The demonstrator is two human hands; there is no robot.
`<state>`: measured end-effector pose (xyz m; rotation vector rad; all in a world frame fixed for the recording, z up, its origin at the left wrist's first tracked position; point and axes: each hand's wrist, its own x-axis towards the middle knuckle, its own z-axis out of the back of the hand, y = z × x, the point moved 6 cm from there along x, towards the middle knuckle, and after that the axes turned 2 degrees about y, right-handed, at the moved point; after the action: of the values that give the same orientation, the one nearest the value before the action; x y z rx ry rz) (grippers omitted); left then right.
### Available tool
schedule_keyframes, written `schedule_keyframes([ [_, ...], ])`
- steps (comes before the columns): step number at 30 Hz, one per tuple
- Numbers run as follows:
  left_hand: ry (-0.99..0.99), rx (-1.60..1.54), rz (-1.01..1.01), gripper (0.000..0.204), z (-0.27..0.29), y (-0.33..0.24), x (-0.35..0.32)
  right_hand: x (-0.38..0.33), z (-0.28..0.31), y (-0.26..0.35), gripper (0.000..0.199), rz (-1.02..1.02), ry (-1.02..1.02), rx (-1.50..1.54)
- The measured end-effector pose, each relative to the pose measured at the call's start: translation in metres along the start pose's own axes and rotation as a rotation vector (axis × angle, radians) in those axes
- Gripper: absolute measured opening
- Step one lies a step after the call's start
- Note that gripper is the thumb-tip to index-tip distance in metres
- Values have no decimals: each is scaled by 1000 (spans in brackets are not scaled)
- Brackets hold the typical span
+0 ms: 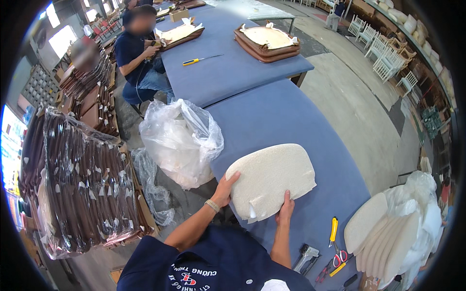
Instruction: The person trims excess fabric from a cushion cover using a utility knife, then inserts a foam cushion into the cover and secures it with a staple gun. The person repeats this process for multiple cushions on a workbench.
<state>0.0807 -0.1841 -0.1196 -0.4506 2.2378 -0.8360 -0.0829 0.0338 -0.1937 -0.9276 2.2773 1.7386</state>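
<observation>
A cream foam seat pad (pixel 272 177) with rounded corners is held up, tilted, over the near end of the blue-covered table (pixel 330 194). My left hand (pixel 226 189) grips its left edge, thumb on the upper face. At its lower edge my right hand (pixel 285 209) pinches it, thumb on top. The fingers of both hands are partly hidden beneath the pad. A small loose flap (pixel 253 212) hangs at the pad's lower left corner.
A staple gun (pixel 306 259), yellow cutter (pixel 333 231) and red-handled scissors (pixel 340 259) lie near right, beside stacked pads (pixel 388 237). Left are a plastic bag (pixel 182 145) and wrapped brown covers (pixel 87 184). Farther off are a screwdriver (pixel 192 61), brown cushions (pixel 267 46) and a co-worker (pixel 138 53).
</observation>
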Motion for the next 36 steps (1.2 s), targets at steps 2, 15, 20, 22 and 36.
schedule_keyframes([
  [2,60,145,-168,70,-24,-31,-3,-8,-17,18,62,46,0,78],
  [15,439,254,-412,54,-216,-172,-24,-142,-63,144,43,123,145,-463],
  [20,478,308,-386,54,-260,-147,-14,-190,-80,246,29,1085,21,-648],
  [22,493,335,-409,53,-271,-140,-7,-192,-108,270,44,1238,22,-783],
  [36,552,366,-623,67,-286,-121,-16,-135,-133,314,17,1452,14,-777],
])
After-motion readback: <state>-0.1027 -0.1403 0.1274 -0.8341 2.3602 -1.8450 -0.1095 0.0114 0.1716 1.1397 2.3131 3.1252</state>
